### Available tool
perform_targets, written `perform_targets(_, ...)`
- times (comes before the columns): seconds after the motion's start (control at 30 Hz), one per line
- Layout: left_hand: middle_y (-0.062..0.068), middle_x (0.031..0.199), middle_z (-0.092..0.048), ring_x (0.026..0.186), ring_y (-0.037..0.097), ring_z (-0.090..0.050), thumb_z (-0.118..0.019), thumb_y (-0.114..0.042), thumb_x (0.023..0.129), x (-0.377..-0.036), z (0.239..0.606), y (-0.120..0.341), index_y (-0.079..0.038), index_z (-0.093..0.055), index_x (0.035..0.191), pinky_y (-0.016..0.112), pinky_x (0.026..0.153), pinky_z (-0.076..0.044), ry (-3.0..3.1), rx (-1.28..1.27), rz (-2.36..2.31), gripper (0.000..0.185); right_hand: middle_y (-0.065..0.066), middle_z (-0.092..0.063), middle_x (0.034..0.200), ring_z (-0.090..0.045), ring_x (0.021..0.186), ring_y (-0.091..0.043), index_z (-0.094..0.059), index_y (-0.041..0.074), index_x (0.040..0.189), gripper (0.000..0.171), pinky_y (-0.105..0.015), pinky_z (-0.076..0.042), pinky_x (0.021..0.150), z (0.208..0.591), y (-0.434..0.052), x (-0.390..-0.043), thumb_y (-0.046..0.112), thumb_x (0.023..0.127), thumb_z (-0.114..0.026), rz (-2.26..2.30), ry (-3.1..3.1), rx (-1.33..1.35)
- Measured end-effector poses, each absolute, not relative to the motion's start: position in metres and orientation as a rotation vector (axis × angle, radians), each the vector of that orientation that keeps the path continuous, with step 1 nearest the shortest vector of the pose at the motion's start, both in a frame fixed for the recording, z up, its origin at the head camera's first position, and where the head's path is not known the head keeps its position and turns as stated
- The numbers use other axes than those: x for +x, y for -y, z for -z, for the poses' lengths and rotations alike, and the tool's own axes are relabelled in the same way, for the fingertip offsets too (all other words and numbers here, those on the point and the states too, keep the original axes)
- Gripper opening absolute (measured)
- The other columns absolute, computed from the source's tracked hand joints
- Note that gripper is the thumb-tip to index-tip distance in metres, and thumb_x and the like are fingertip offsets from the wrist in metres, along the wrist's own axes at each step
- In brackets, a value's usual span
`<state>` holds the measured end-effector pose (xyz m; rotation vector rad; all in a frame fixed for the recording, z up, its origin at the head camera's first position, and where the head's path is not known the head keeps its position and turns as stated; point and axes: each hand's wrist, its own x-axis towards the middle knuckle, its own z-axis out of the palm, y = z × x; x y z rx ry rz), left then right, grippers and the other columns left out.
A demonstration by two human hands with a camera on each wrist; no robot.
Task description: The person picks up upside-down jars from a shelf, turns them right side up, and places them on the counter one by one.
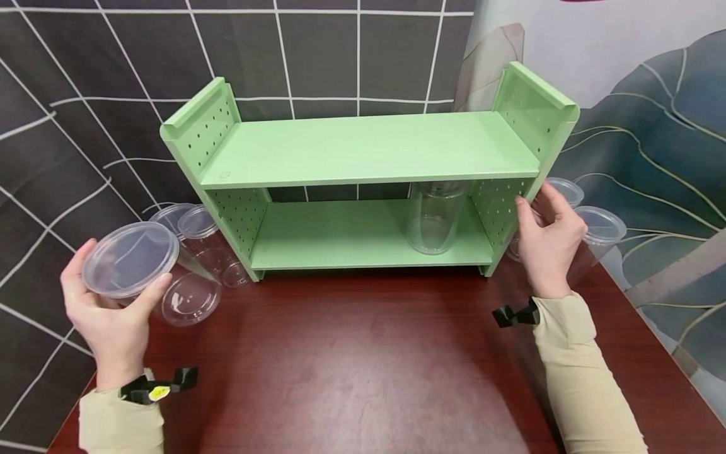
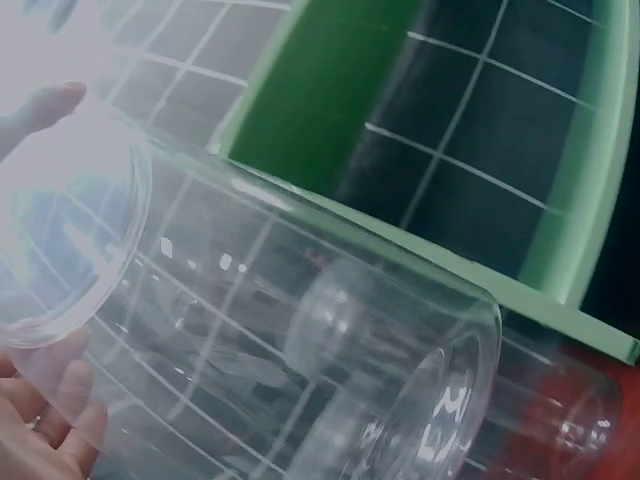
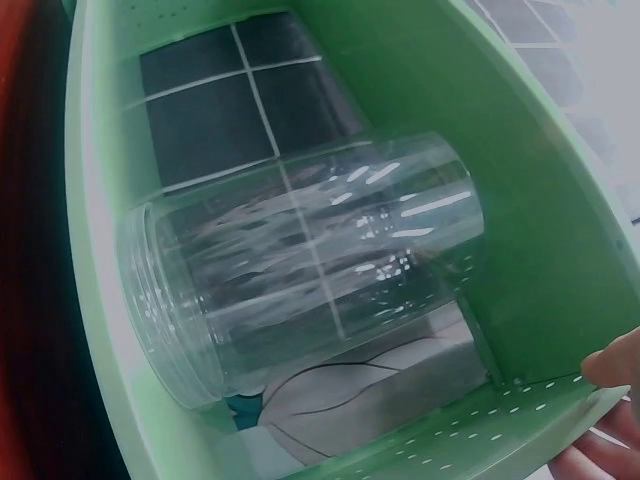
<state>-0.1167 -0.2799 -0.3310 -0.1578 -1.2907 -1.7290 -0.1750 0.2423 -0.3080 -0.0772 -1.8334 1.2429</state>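
My left hand (image 1: 110, 325) grips a large clear plastic jar (image 1: 184, 287) around its frosted lid (image 1: 132, 258), holding it tilted to the left of the green two-tier shelf (image 1: 363, 148). In the left wrist view, the jar's see-through body (image 2: 300, 310) stretches away from the fingers. My right hand (image 1: 547, 243) holds the front edge of the shelf's right side panel (image 1: 527, 120), the thumb (image 3: 612, 362) on the edge and the other fingers on the outer side. On the lower tier, near its right end, stands another clear jar (image 1: 433, 221).
Left of the shelf stand more clear lidded jars (image 1: 198, 224), partly behind the held one. Others, including a lidded jar (image 1: 601, 227), stand to its right beyond my right hand. Everything rests on a dark red wooden table (image 1: 363, 359), with a black gridded backdrop (image 1: 317, 57) behind.
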Motion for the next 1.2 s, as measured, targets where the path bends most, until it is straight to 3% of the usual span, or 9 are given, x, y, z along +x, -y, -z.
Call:
perform_targets(0.2, 0.012, 0.133, -0.061, 0.122, 0.025, -0.053, -0.084, 0.017, 0.061, -0.121, 0.347, 0.296, -0.005, -0.054, 0.139, 0.022, 0.107, -0.037, 1.620, 0.141, 1.517, 0.086, -0.015, -0.073, 0.114, -0.072, 0.099, -0.012, -0.074, 0.007, 0.124, 0.034, -0.018, -0.056, 0.083, 0.306, -0.242, -0.174, 0.000, 0.091, -0.072, -1.251, 1.842, -0.084)
perform_targets(0.4, 0.000, 0.136, -0.057, 0.121, 0.015, -0.053, -0.088, 0.002, 0.070, -0.126, 0.363, 0.307, -0.012, -0.049, 0.146, 0.021, 0.105, -0.039, 1.848, 0.325, 1.382, 0.087, -0.015, -0.073, 0.113, -0.072, 0.098, -0.012, -0.074, 0.007, 0.124, 0.034, -0.017, -0.056, 0.082, 0.305, -0.243, -0.174, 0.000, 0.090, -0.073, -1.249, 1.853, -0.085)
perform_targets(0.6, -0.001, 0.138, -0.052, 0.123, 0.013, -0.051, -0.088, -0.004, 0.074, -0.130, 0.373, 0.313, -0.014, -0.044, 0.148, 0.023, 0.110, -0.038, 1.928, 0.419, 1.401, 0.087, -0.016, -0.073, 0.113, -0.072, 0.097, -0.011, -0.073, 0.005, 0.124, 0.035, -0.017, -0.056, 0.081, 0.304, -0.243, -0.174, -0.001, 0.090, -0.073, -1.256, 1.863, -0.079)
perform_targets(1.0, -0.001, 0.135, -0.050, 0.122, 0.015, -0.051, -0.087, -0.001, 0.075, -0.136, 0.385, 0.314, -0.012, -0.041, 0.149, 0.020, 0.106, -0.042, 1.928, 0.449, 1.477, 0.088, -0.016, -0.073, 0.114, -0.072, 0.099, -0.012, -0.073, 0.004, 0.124, 0.035, -0.018, -0.056, 0.082, 0.304, -0.244, -0.173, -0.001, 0.089, -0.073, -1.231, 1.886, -0.082)
perform_targets(1.2, 0.006, 0.141, -0.049, 0.125, 0.016, -0.049, -0.086, -0.001, 0.076, -0.138, 0.388, 0.314, -0.011, -0.038, 0.152, 0.021, 0.109, -0.040, 1.934, 0.443, 1.497, 0.090, -0.016, -0.073, 0.114, -0.072, 0.098, -0.011, -0.073, 0.002, 0.124, 0.035, -0.017, -0.056, 0.081, 0.305, -0.245, -0.173, -0.001, 0.089, -0.073, -1.233, 1.887, -0.082)
